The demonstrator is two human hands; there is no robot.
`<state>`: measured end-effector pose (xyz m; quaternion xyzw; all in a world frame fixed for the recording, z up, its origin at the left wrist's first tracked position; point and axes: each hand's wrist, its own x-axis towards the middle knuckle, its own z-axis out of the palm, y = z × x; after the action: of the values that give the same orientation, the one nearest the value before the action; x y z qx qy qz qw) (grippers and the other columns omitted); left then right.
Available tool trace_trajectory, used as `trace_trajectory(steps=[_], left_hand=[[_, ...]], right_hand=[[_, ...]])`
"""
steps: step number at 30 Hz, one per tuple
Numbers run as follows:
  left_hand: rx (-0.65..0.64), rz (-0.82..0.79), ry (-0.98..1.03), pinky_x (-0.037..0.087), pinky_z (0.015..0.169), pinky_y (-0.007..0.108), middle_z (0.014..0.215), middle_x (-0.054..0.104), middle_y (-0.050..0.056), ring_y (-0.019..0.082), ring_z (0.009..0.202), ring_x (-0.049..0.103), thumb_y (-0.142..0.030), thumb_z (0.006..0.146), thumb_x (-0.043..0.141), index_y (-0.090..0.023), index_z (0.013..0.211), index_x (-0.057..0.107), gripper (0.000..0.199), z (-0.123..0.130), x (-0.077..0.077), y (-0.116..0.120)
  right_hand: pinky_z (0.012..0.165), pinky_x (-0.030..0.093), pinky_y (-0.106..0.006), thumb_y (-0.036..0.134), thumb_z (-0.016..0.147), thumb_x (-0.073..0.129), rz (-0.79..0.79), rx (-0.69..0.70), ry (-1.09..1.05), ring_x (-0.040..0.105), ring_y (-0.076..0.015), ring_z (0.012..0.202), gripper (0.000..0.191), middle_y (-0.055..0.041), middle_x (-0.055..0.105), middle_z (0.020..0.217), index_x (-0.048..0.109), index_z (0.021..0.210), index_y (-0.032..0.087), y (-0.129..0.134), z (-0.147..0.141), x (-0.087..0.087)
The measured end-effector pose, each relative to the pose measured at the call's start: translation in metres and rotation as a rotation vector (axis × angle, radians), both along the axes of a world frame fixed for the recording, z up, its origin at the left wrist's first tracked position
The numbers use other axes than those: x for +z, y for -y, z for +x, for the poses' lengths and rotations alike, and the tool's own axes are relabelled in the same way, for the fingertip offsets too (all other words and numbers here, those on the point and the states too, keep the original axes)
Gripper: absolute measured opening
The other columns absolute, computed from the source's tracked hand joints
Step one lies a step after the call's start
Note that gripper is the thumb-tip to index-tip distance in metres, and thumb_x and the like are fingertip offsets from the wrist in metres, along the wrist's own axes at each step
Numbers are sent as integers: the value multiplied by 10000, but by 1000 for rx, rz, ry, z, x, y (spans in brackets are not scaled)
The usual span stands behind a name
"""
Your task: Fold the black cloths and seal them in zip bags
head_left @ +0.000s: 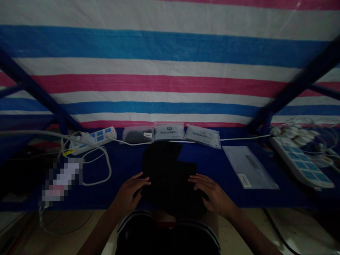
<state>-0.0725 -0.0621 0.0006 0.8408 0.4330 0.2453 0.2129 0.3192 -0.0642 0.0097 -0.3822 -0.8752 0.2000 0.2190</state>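
A black cloth item [170,180] lies spread on the blue surface [119,166] at the middle, its lower part reaching over the front edge. A notch shows at its upper right. My left hand [134,193] rests at the left edge of the cloth, fingers apart with the tips on it. At the cloth's right edge, my right hand [209,193] touches it with spread fingers, thumb lower down. The cloth is too dark for its folds to show.
Three zip bags [138,134], [169,131], [202,136] line the back. A flat clear bag [248,168] lies right. Power strips [92,140], [302,163] with cables stand at both sides. Blue frame bars [297,85] slant before a striped sheet [164,85].
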Motion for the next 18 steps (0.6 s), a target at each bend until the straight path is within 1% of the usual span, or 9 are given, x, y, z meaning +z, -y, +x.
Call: trace_trajectory(steps=[3, 5, 6, 8, 10, 11, 13, 15, 18], left_hand=[[71, 6, 30, 576, 1072, 467, 1221, 787, 62, 263, 1271, 682, -149, 887, 462, -246, 1183, 752, 426, -1, -8, -5], [133, 1, 67, 606, 988, 412, 1124, 809, 73, 250, 1103, 756, -178, 891, 452, -231, 1148, 750, 397, 0, -12, -7], [169, -10, 85, 619, 908, 378, 1025, 818, 67, 237, 969, 782, -194, 893, 447, -224, 1125, 744, 378, 1, -12, -7], [249, -43, 113, 588, 703, 308, 756, 761, 20, 199, 669, 737, -241, 906, 441, -215, 1060, 721, 321, 4, -10, -9], [330, -79, 147, 476, 549, 266, 570, 610, -37, 165, 482, 601, -307, 930, 435, -216, 989, 689, 275, 9, -5, -12], [374, -92, 175, 425, 518, 257, 542, 554, -50, 155, 455, 550, -347, 947, 431, -216, 957, 671, 273, 12, -3, -14], [460, -120, 246, 374, 508, 250, 547, 508, -53, 150, 471, 510, -421, 975, 416, -216, 903, 638, 311, 18, 3, -20], [528, -150, 313, 380, 535, 252, 588, 528, -39, 159, 530, 519, -467, 985, 410, -214, 873, 618, 346, 23, 6, -29], [577, -244, 391, 441, 626, 274, 687, 611, 3, 191, 670, 577, -507, 960, 435, -212, 815, 603, 369, 27, 7, -47]], right_hand=[[1074, 558, -492, 41, 651, 463, 52, -30, -36, 714, -243, 1199, 597, -71, 783, 1218, 714, 1158, 234, -10, 2, -8], [964, 602, -435, 61, 664, 455, 60, -91, -32, 750, -245, 1085, 589, -81, 800, 1126, 718, 1166, 221, -15, 2, -10], [895, 612, -402, 77, 691, 453, 49, -126, -28, 762, -244, 1004, 541, -84, 803, 1057, 723, 1138, 215, -17, 1, -11], [758, 595, -342, 120, 778, 441, -5, -193, -34, 756, -227, 818, 416, -71, 786, 904, 726, 1067, 210, -21, -1, -10], [658, 553, -308, 181, 864, 415, -77, -260, -64, 719, -210, 680, 353, -47, 750, 791, 724, 1033, 210, -28, -2, -9], [642, 540, -304, 207, 887, 403, -106, -296, -85, 709, -210, 657, 352, -42, 742, 770, 725, 1030, 209, -32, -3, -9], [653, 530, -311, 249, 906, 389, -144, -362, -129, 706, -221, 673, 362, -48, 746, 778, 732, 1017, 210, -42, -5, -9], [677, 522, -326, 303, 925, 374, -176, -430, -166, 696, -236, 705, 371, -68, 750, 798, 733, 934, 209, -54, -6, -10], [638, 484, -320, 414, 973, 334, -241, -494, -199, 644, -230, 661, 460, -82, 724, 735, 661, 720, 213, -73, -8, -10]])
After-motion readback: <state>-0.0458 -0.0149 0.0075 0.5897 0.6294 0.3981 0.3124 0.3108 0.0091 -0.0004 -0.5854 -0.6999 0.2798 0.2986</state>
